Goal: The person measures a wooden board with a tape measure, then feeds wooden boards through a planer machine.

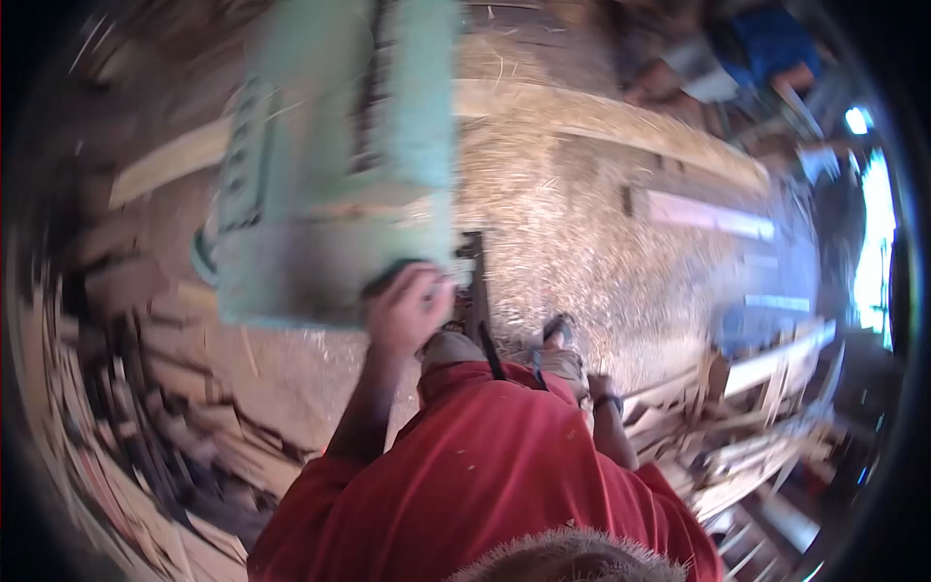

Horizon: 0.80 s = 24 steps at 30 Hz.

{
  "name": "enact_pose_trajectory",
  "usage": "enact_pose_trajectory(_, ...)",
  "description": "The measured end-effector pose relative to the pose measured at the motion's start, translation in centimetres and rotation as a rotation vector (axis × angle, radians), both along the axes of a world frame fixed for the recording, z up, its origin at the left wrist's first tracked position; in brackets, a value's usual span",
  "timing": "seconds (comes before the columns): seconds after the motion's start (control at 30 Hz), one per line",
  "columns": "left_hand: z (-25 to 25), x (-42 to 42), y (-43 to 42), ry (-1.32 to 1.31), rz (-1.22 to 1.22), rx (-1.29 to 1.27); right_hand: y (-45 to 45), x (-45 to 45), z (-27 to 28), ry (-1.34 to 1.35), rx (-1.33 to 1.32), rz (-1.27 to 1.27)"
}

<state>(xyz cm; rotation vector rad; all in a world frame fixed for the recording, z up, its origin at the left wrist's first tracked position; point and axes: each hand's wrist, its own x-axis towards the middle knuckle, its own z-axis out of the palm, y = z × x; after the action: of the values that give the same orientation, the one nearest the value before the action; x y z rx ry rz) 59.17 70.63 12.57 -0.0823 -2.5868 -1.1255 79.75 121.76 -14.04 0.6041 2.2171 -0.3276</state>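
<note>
My left hand [414, 306] is at the near right corner of a green machine [335, 262] with a flat top and dark slots. Its fingers are curled over a dark rounded piece [390, 275], perhaps a knob or handle; blur hides the exact kind. Beside my right thigh hangs my right hand [601, 386], below a dark wristband [608, 402]. The fingers of that hand are too small and dark to make out. A dark metal part [475, 281] juts from the machine's right side, close to my legs.
Wood shavings [529, 213] cover the floor. Long boards [669, 150] lie across it ahead. Piles of offcuts flank me, with stacked timber [756, 388] on the right and strips [145, 466] on the left. A person in blue [766, 44] is at the upper right.
</note>
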Motion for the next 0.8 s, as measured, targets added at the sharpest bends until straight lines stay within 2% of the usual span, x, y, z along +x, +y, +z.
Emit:
enact_pose_trajectory(0.1,0.0,-0.5,0.7,0.013,-0.017,-0.096,1.1,-4.1,-0.4,0.261,-0.146,-0.337)
enact_pose_trajectory(0.13,-1.2,-0.5,0.7,0.027,0.01,-0.172,1.9,-4.7,-1.6,0.379,-0.3,-0.504)
enact_pose_trajectory(0.17,-0.7,-0.7,1.3,0.029,0.047,-0.239,2.9,-5.9,-1.3,0.349,-0.405,-0.557)
enact_pose_trajectory(0.23,1.0,-1.2,3.8,-0.037,0.16,-0.277,4.4,-7.0,-1.5,0.461,-0.606,-0.773)
enact_pose_trajectory(0.3,1.1,-1.4,4.8,0.002,0.16,-0.374,7.1,-7.6,0.2,0.421,-0.636,-0.795)
enact_pose_trajectory(0.37,0.9,-1.7,5.7,0.029,0.158,-0.448,10.5,-6.2,-1.3,0.417,-0.622,-0.877)
enact_pose_trajectory(0.43,0.7,-1.7,6.6,0.017,0.211,-0.41,14.0,-2.9,-4.1,0.36,-0.589,-1.071)
enact_pose_trajectory(0.5,0.1,-2.0,6.4,0.014,0.188,-0.458,17.3,1.2,-6.7,0.21,-0.553,-1.201)
enact_pose_trajectory(0.67,1.0,-2.3,8.2,-0.077,0.238,-0.625,22.1,8.2,-5.9,0.063,-0.458,-1.25)
enact_pose_trajectory(0.8,0.4,-2.6,7.9,-0.126,0.274,-0.698,24.2,9.4,-5.1,0.01,-0.471,-1.165)
